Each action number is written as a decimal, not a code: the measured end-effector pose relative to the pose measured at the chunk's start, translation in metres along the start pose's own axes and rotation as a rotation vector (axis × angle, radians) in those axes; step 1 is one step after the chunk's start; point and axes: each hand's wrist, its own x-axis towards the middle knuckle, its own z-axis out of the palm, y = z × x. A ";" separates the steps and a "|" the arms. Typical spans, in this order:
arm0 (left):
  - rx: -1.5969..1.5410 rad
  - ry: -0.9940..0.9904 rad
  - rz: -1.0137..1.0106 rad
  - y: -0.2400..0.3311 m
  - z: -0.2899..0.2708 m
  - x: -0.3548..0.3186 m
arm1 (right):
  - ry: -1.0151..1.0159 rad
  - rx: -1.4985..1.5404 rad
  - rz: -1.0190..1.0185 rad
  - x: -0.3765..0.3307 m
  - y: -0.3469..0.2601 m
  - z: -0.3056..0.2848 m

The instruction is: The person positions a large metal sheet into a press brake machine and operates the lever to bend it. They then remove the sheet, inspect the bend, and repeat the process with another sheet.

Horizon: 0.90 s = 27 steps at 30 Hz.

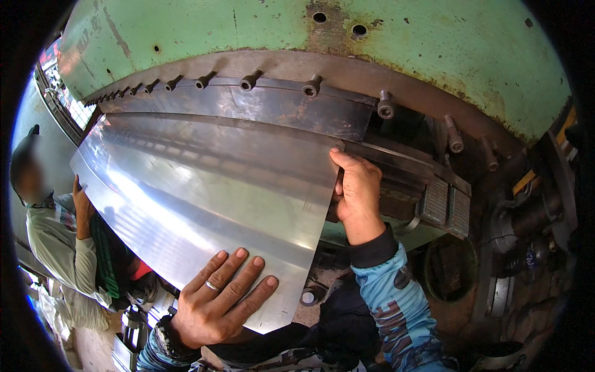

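Note:
A large, shiny metal sheet [248,204] slants from the machine's blade toward me. My left hand [214,304], with a ring on one finger, has its fingers laid over the sheet's near edge; the thumb seems to be beneath, mostly hidden. At the right edge my right hand [358,192] pinches the sheet, thumb on top near the far corner and fingers partly hidden below. Along its far edge the sheet meets a dark steel blade [248,105] of a green press machine [217,28]. Another person's hand [82,201] holds the sheet's left edge.
Several socket bolts [312,87] stick out along the machine's clamping bar. A steel bed with a ribbed block [437,201] extends right of my right hand. A person [62,248] in a light shirt is at the left. Dark machine parts [527,223] stand at the right.

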 end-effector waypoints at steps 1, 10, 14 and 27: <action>-0.010 -0.004 -0.006 0.001 -0.001 0.000 | 0.008 -0.004 0.004 0.000 0.000 -0.001; 0.015 -0.019 0.016 -0.001 0.000 0.000 | 0.031 0.030 -0.007 0.003 0.004 -0.001; 0.013 0.000 0.029 0.000 0.006 0.001 | 0.019 0.023 0.019 0.004 0.002 -0.005; 0.049 0.001 0.061 -0.003 0.000 -0.003 | -0.115 -0.062 0.094 -0.007 -0.011 -0.014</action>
